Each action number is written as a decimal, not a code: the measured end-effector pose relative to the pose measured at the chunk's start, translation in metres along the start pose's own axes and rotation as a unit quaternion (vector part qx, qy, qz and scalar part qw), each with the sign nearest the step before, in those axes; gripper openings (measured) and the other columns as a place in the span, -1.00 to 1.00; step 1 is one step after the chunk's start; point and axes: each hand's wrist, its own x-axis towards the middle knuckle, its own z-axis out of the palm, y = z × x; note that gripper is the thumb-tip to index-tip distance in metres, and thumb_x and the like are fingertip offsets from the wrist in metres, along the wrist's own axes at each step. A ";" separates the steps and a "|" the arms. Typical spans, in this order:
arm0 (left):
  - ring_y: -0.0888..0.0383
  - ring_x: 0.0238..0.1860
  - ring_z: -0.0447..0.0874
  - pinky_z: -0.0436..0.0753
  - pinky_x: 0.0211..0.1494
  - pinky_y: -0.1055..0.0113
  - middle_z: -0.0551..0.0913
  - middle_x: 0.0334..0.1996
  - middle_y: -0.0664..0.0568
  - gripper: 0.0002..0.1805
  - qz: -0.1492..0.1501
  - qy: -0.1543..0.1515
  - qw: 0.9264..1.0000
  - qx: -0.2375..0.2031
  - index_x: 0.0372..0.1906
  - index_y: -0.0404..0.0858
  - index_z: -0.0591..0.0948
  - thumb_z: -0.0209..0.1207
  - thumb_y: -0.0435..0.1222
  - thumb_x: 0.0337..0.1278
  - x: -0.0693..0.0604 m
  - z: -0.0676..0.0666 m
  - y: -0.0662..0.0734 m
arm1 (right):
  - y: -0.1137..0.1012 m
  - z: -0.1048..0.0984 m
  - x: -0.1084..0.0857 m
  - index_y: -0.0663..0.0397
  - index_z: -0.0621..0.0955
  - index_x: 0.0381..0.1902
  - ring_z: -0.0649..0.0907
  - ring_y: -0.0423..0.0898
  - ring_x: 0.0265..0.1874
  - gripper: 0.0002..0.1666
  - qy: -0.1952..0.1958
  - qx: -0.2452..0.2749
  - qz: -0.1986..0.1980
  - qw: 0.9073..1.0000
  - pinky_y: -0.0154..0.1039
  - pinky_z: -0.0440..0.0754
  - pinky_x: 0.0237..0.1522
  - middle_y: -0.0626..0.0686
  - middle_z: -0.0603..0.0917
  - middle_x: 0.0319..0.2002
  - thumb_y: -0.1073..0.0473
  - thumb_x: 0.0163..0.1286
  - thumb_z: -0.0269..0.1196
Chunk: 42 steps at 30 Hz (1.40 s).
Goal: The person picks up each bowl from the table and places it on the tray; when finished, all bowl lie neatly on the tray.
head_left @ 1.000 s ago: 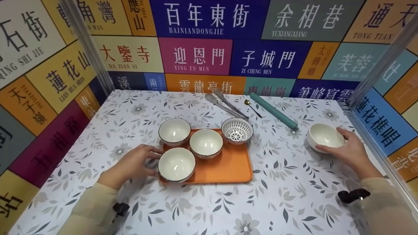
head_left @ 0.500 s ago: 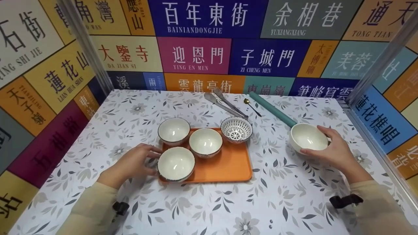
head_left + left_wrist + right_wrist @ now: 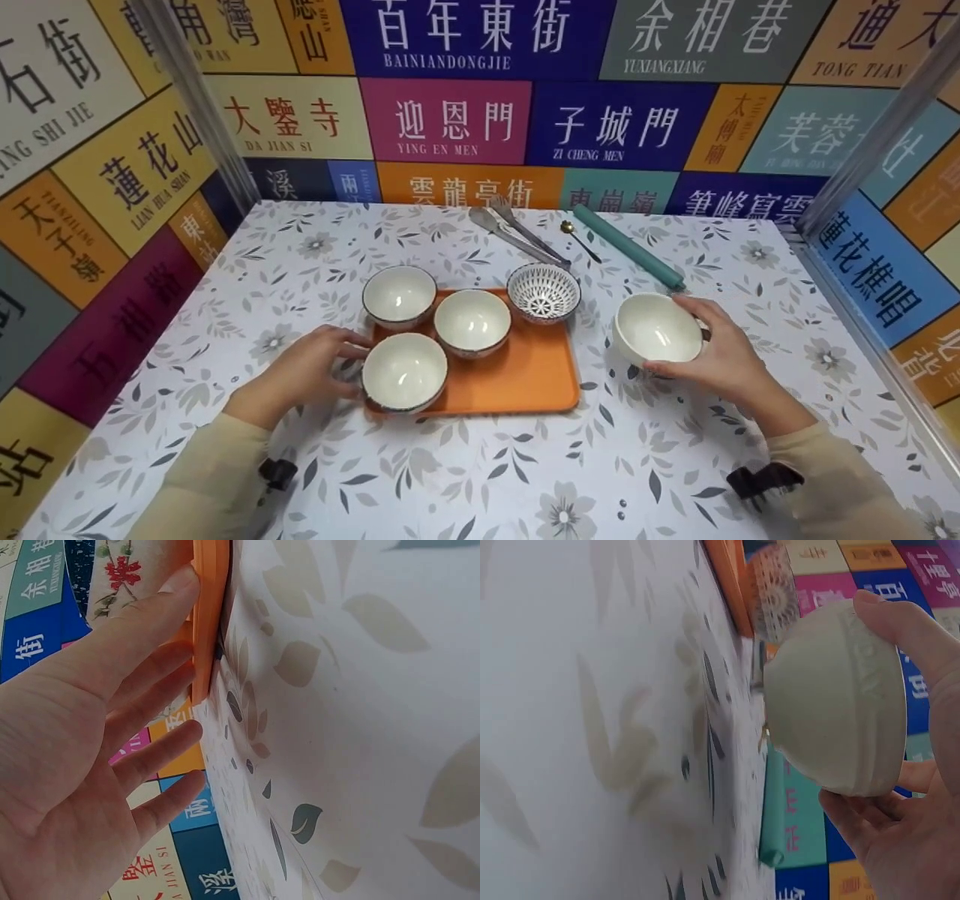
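Note:
My right hand [image 3: 712, 349] grips a plain cream bowl [image 3: 657, 330] by its right side, thumb at the near side of the rim. In the right wrist view this bowl [image 3: 832, 701] is held up off the table, raised lettering on its outside. Over at the orange tray [image 3: 517, 382], my left hand [image 3: 311, 371] rests at the left edge beside the front-left bowl [image 3: 405, 371]. Its fingers look mostly straight in the left wrist view, the thumb at the tray's rim [image 3: 212, 615]; firm contact is hard to tell.
Also on the tray are a middle bowl [image 3: 472, 322], a back-left bowl [image 3: 399, 295] and a black-patterned bowl [image 3: 544, 294] at the back right. Behind lie tongs [image 3: 519, 236], a small gold-headed spoon [image 3: 579, 240] and a green roll [image 3: 628, 246]. Printed walls bound the table.
My right hand has carried the cream bowl leftward toward the tray, from the table's right side to near the green roll's front end. The left hand and the tray's bowls stay put.

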 end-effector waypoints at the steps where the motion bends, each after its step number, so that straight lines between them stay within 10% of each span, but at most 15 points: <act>1: -0.11 0.42 0.43 0.39 0.51 -0.15 0.62 0.29 0.03 -0.39 0.000 0.000 1.000 0.000 0.18 -0.13 0.72 0.57 -0.27 -0.11 0.000 0.000 0.000 | -0.003 0.004 -0.001 0.13 0.33 0.55 0.54 0.39 0.24 0.35 -0.001 0.002 -0.008 1.000 0.23 0.57 0.20 0.25 0.37 0.46 -0.12 -0.15 0.73; 9: -0.11 0.42 0.42 0.38 0.52 -0.17 0.62 0.29 0.04 -0.38 0.008 -0.001 1.000 -0.003 0.18 -0.12 0.72 0.57 -0.26 -0.12 0.002 0.000 -0.002 | -0.037 0.036 -0.007 0.10 0.40 0.50 0.56 0.14 0.28 0.40 -0.027 0.018 -0.060 0.998 -0.07 0.61 0.26 0.10 0.45 0.41 -0.11 -0.32 0.78; 20: -0.12 0.41 0.44 0.43 0.48 -0.16 0.62 0.29 0.02 -0.40 0.014 0.001 1.000 0.021 0.17 -0.16 0.74 0.58 -0.25 -0.13 0.001 0.001 0.001 | -0.066 0.070 -0.008 0.06 0.44 0.46 0.57 0.11 0.29 0.40 -0.062 0.060 -0.106 0.991 0.13 0.59 0.30 0.04 0.49 0.37 -0.17 -0.39 0.78; 42: -0.12 0.39 0.46 0.43 0.48 -0.17 0.63 0.28 0.01 -0.38 0.017 0.003 1.000 0.006 0.18 -0.12 0.73 0.58 -0.24 -0.14 0.000 0.001 -0.001 | -0.069 0.096 -0.004 0.03 0.44 0.46 0.53 0.13 0.34 0.40 -0.091 0.059 -0.120 0.987 0.25 0.45 0.40 0.03 0.48 0.37 -0.23 -0.38 0.76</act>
